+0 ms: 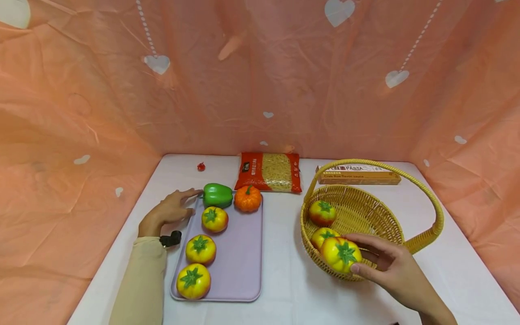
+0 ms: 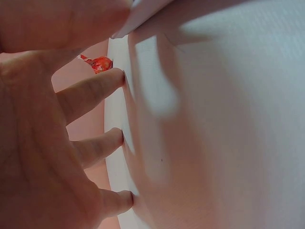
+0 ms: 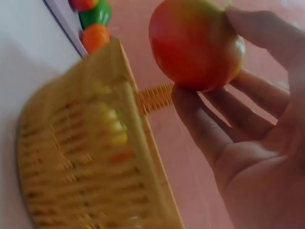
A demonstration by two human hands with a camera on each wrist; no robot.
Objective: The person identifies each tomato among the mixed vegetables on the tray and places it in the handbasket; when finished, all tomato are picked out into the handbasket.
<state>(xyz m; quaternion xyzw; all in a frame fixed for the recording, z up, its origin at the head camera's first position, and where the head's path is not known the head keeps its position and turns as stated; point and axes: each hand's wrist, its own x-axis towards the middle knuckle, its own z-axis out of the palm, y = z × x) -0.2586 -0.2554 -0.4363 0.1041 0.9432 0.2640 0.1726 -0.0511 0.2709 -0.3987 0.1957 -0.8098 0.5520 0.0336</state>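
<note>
My right hand (image 1: 392,266) pinches a yellow-red toy tomato (image 1: 340,255) with a green star-shaped top, holding it over the near left rim of a wicker basket (image 1: 379,205). In the right wrist view the held tomato (image 3: 195,45) sits above the rim, between thumb and fingers. Two similar tomatoes, one of them far back (image 1: 322,213), lie inside the basket. My left hand (image 1: 172,210) is at the far left corner of a lilac tray (image 1: 237,257), fingers extended beside a green bell pepper (image 1: 217,195). Its fingertips (image 2: 116,76) touch the white tabletop in the left wrist view.
Three tomatoes line the tray's left side, one in the middle (image 1: 201,249). A small orange pumpkin (image 1: 248,199) sits at the tray's far right. Behind are a pasta bag (image 1: 280,172), a pasta box (image 1: 357,178) and a small red item (image 1: 201,167). The basket handle (image 1: 430,194) arches up.
</note>
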